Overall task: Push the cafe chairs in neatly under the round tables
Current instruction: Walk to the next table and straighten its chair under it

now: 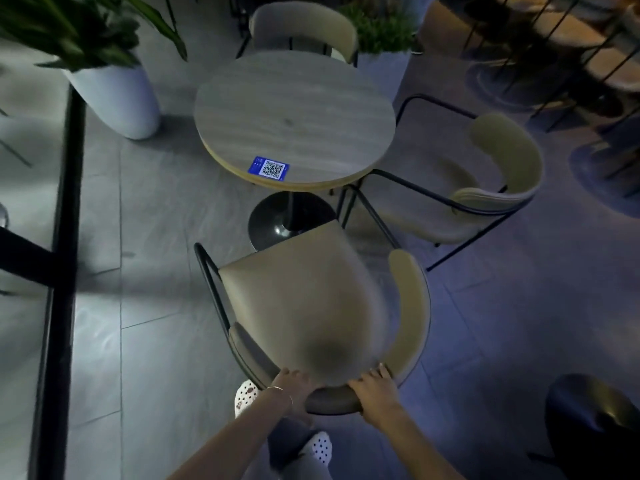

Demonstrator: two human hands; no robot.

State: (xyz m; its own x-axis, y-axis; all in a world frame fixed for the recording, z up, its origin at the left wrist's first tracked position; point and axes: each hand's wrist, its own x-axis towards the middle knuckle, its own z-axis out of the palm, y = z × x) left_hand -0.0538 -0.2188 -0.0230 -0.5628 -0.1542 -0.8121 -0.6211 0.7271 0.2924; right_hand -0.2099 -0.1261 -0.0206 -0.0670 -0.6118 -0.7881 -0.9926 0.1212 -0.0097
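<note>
At the bottom of the frame, our left hand [290,384] and right hand [375,388] both hold the curved back of the near chair [304,296]. Its seat points at the round desk [294,116] in the middle. Another chair [485,188] sits right, and one more [304,27] at the top.

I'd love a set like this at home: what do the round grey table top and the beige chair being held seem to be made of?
The round grey table top looks like matt wood-grain laminate: printed streaks, with a paler layered edge. The beige chair seems padded in smooth leather-like upholstery, which could be vinyl, on a thin black tubular frame, probably painted metal. Both hands, left hand and right hand, grip its backrest.
</note>
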